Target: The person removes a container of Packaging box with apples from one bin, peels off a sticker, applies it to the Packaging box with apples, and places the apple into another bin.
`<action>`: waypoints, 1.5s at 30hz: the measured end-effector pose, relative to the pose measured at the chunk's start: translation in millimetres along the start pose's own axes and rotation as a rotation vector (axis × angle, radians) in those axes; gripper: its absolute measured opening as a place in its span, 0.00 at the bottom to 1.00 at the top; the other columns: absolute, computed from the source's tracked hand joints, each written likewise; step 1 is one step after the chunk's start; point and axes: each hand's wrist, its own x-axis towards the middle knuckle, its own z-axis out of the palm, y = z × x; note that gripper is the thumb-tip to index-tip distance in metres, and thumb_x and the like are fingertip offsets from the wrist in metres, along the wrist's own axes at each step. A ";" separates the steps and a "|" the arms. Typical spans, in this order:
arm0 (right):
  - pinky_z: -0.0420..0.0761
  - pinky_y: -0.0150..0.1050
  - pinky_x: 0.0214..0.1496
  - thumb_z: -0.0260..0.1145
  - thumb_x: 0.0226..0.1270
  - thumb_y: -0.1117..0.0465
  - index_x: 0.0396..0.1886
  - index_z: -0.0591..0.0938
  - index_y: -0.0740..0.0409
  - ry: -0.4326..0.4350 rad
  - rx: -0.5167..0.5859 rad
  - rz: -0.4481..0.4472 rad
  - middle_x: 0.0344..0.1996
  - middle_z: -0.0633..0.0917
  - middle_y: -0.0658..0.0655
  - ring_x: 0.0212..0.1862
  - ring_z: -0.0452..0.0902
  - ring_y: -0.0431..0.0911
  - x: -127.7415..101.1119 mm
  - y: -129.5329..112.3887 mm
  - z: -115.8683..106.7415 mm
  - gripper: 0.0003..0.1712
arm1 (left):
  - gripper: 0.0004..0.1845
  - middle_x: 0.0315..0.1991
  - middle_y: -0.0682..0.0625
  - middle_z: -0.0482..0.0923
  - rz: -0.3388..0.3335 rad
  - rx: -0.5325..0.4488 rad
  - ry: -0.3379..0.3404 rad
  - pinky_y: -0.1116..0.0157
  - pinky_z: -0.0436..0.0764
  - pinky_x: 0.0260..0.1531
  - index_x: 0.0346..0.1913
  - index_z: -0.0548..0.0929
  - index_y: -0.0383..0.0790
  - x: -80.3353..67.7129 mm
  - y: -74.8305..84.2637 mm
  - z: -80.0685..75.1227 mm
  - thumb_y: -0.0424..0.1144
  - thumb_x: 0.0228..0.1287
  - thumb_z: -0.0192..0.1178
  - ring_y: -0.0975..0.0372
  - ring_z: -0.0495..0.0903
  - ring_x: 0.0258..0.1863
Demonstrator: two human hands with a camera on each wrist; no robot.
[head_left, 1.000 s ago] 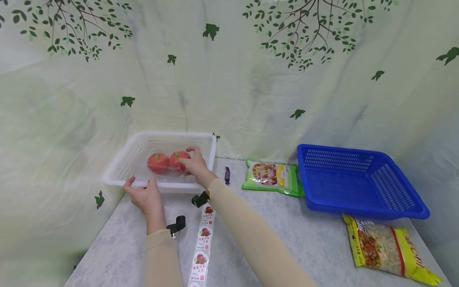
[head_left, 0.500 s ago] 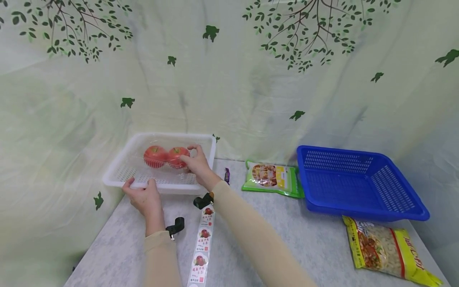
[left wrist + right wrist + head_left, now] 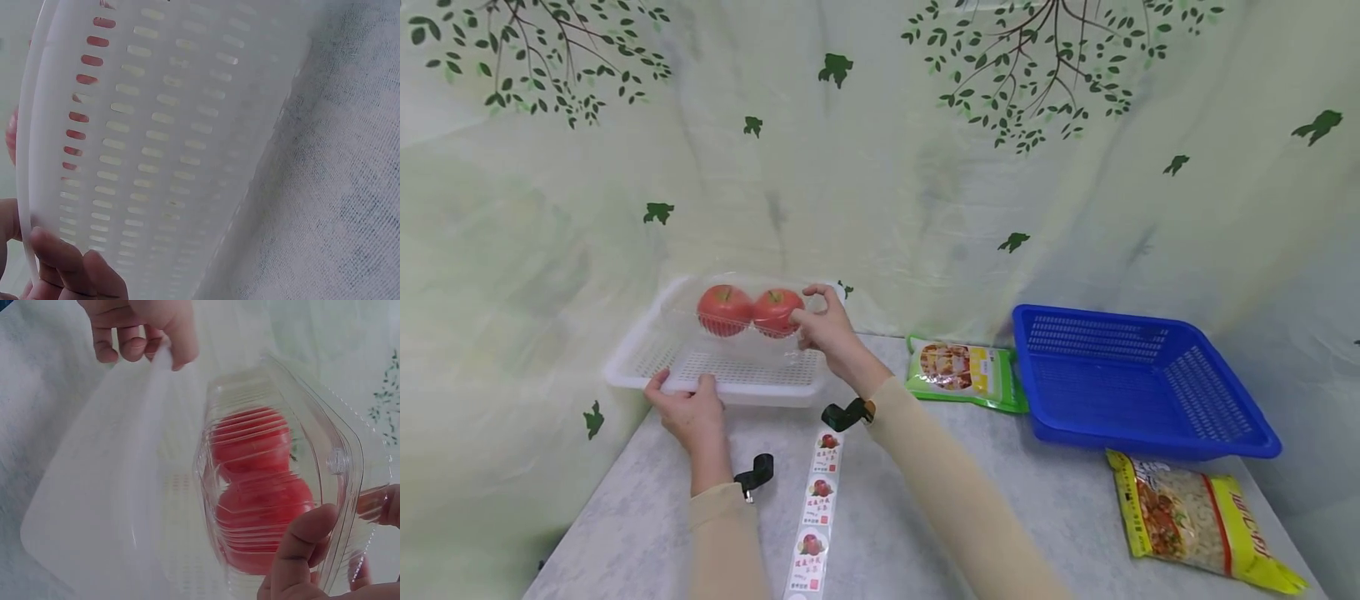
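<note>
- Clear pack (image 3: 752, 345) with two red apples (image 3: 725, 310) sits over the white basket (image 3: 752, 392); I can't tell the gap underneath.
- Right hand (image 3: 833, 329): fingers and thumb pinch the pack's rim, right end only.
- Left hand (image 3: 688, 415): fingers and thumb grip the white basket's near rim.
- I read the step as lifting the clear pack, so I'd go up until its underside clears the rim.
- One-end hold probably lets the far end sag; I'd level it, slow wrist.
- Firm on the rim, no squeezing thin walls.
- I'd brace the white basket against the table (image 3: 917, 500).
</note>
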 end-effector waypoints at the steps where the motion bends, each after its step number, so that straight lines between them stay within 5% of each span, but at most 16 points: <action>1: 0.79 0.33 0.28 0.67 0.67 0.66 0.61 0.72 0.42 -0.009 -0.003 -0.001 0.29 0.81 0.52 0.23 0.67 0.42 -1.8 -2.0 -3.9 0.26 | 0.36 0.31 0.53 0.71 -0.003 0.000 -0.003 0.75 0.73 0.26 0.76 0.60 0.55 0.7 0.1 -0.3 0.42 0.70 0.63 0.68 0.73 0.23; 13: 0.78 0.33 0.31 0.66 0.68 0.65 0.68 0.70 0.43 -0.071 -0.085 -0.025 0.38 0.81 0.55 0.25 0.69 0.42 -33.0 -22.1 -63.9 0.31 | 0.36 0.19 0.62 0.70 -0.001 -0.004 -0.053 0.76 0.72 0.20 0.76 0.59 0.55 4.0 1.8 -1.7 0.41 0.70 0.62 0.71 0.70 0.13; 21: 0.81 0.36 0.39 0.67 0.71 0.61 0.70 0.68 0.42 -0.077 -0.145 -0.013 0.43 0.76 0.55 0.36 0.73 0.47 -68.4 -37.1 -115.3 0.31 | 0.36 0.21 0.62 0.73 -0.011 -0.032 -0.084 0.76 0.74 0.20 0.76 0.58 0.56 3.5 2.0 -0.3 0.41 0.70 0.62 0.71 0.72 0.13; 27: 0.80 0.35 0.34 0.64 0.71 0.63 0.69 0.68 0.41 -0.070 -0.163 -0.018 0.40 0.74 0.54 0.33 0.72 0.46 -98.3 -38.8 -149.7 0.30 | 0.35 0.16 0.63 0.71 0.018 -0.012 -0.068 0.76 0.72 0.17 0.74 0.60 0.53 4.9 1.3 -3.7 0.38 0.67 0.60 0.70 0.69 0.09; 38: 0.78 0.38 0.41 0.61 0.70 0.65 0.71 0.66 0.43 0.003 -0.229 0.039 0.47 0.74 0.56 0.44 0.74 0.50 -143.2 -26.4 -201.3 0.32 | 0.35 0.17 0.62 0.70 0.022 -0.004 -0.074 0.75 0.72 0.15 0.73 0.61 0.52 5.3 2.5 -3.5 0.37 0.65 0.61 0.70 0.69 0.09; 41: 0.78 0.37 0.40 0.62 0.70 0.65 0.71 0.66 0.43 0.028 -0.232 0.046 0.46 0.73 0.56 0.44 0.73 0.49 -154.4 -19.5 -211.8 0.32 | 0.35 0.19 0.62 0.70 0.026 0.121 -0.080 0.74 0.74 0.19 0.74 0.61 0.51 4.9 5.5 -8.5 0.44 0.67 0.62 0.68 0.73 0.15; 45: 0.80 0.37 0.40 0.62 0.70 0.65 0.70 0.66 0.44 0.047 -0.241 0.052 0.44 0.72 0.55 0.43 0.72 0.48 -170.1 -10.8 -223.8 0.31 | 0.36 0.26 0.56 0.71 0.052 0.339 -0.079 0.58 0.74 0.41 0.77 0.61 0.51 4.0 12.2 -19.9 0.56 0.71 0.56 0.47 0.81 0.44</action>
